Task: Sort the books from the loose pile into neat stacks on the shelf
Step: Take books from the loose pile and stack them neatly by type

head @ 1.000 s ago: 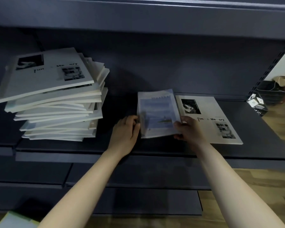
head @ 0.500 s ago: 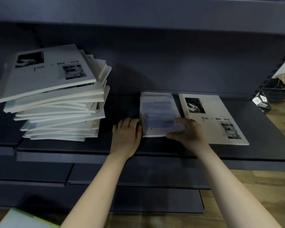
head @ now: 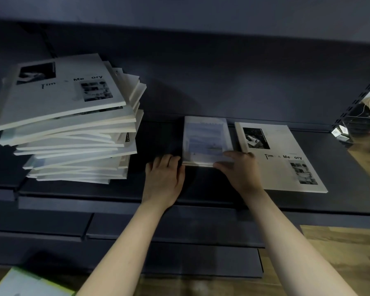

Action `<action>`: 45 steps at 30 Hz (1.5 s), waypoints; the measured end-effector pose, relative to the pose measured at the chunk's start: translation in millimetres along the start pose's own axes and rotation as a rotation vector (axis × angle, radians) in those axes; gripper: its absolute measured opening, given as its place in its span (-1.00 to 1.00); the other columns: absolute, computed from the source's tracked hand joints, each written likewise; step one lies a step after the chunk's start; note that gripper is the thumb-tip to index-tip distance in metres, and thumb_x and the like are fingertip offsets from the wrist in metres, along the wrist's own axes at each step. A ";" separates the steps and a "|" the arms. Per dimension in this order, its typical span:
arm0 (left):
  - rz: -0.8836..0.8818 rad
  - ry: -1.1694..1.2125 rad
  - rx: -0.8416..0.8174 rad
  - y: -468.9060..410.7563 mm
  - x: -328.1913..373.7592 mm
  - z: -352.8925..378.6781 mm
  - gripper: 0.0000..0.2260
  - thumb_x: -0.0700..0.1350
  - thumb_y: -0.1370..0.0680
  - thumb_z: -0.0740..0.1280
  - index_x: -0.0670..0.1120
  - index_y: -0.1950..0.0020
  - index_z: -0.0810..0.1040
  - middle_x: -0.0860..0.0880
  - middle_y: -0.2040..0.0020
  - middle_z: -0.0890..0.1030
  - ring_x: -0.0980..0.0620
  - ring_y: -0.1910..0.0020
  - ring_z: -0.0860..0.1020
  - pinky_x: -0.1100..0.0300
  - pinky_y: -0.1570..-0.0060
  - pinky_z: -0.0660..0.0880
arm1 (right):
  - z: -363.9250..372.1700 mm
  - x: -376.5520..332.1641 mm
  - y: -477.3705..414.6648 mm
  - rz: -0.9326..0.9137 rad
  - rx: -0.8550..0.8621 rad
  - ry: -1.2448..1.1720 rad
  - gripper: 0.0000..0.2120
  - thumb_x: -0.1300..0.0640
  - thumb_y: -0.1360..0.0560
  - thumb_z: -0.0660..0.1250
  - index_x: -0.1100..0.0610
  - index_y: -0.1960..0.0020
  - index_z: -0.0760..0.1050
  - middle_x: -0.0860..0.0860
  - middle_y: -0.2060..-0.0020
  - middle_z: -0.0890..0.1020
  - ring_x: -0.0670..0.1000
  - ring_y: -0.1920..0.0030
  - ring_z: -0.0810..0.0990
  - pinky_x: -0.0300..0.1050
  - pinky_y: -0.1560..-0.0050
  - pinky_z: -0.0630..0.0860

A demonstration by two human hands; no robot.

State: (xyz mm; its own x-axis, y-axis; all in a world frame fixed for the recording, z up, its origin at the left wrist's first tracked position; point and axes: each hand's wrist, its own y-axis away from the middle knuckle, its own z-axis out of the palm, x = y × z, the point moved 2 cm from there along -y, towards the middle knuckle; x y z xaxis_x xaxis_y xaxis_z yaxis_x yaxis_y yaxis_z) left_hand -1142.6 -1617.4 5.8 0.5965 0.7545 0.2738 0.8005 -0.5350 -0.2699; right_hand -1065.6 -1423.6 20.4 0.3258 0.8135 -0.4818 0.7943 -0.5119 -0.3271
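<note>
1. While right hand (head: pixel 241 170) pinches blue book (head: pixel 206 141) on shelf (head: pixel 348 189), left hand (head: pixel 165 179) flat, fingers straight, at its 9 o'clock, uneven push could skew it;
2. loose pile (head: pixel 73 129), 10 o'clock, overhangs; bump could topple it.

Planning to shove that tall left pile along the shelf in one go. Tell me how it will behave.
The pile would probably shear rather than slide as one, since its books lie skewed with their edges fanned out. It looks heavy, being many books deep. The top book sits tilted and overhanging, so it may well slip off first.
</note>
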 end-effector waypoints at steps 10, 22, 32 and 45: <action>-0.014 0.012 -0.017 -1.2 -0.2 0.6 -0.51 0.11 -0.57 -0.08 -0.06 -0.33 0.43 -0.06 -0.29 0.47 -0.08 -0.24 0.41 -0.02 -0.24 0.26 | 13.1 4.9 2.7 -0.087 0.000 0.092 -0.77 0.00 -0.46 0.40 0.10 -0.04 0.60 0.08 0.10 0.67 0.16 0.06 0.60 -0.01 -0.12 0.42; -0.003 0.158 0.014 2.3 0.0 -8.3 -0.65 0.03 -0.59 0.09 -0.09 -0.23 0.51 -0.09 -0.17 0.53 -0.12 -0.14 0.47 0.00 -0.13 0.36 | 6.9 -0.9 17.2 -0.043 -0.049 0.075 -0.62 0.05 -0.49 0.39 0.14 -0.26 0.49 0.17 -0.22 0.49 0.22 -0.23 0.42 0.09 -0.26 0.39; 0.152 0.267 0.332 12.8 9.4 -79.8 -0.73 -0.09 -0.55 0.21 -0.16 -0.13 0.59 -0.10 -0.05 0.57 -0.10 0.02 0.56 0.11 0.08 0.53 | 18.5 -19.8 44.2 -0.115 0.031 0.039 -0.90 0.23 -0.40 0.39 0.17 0.08 0.57 0.12 0.06 0.51 0.19 0.00 0.49 -0.02 0.02 0.47; -0.060 0.144 0.727 13.2 -78.3 -216.3 -0.77 -0.10 -0.49 0.24 -0.11 0.04 0.67 -0.11 0.04 0.63 -0.13 0.06 0.56 0.11 0.07 0.43 | 41.1 -62.3 37.3 -0.131 0.011 0.146 -0.89 0.12 -0.46 0.35 0.16 0.15 0.57 0.10 0.16 0.58 0.17 0.06 0.51 -0.09 0.18 0.39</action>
State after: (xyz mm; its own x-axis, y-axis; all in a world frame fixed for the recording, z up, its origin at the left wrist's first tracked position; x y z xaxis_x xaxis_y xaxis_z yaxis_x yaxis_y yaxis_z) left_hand -1166.3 -1765.8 180.6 0.5945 0.6903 0.4124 0.6223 -0.0701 -0.7796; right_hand -1077.3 -1504.7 4.8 0.2913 0.9045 -0.3115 0.8296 -0.4010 -0.3885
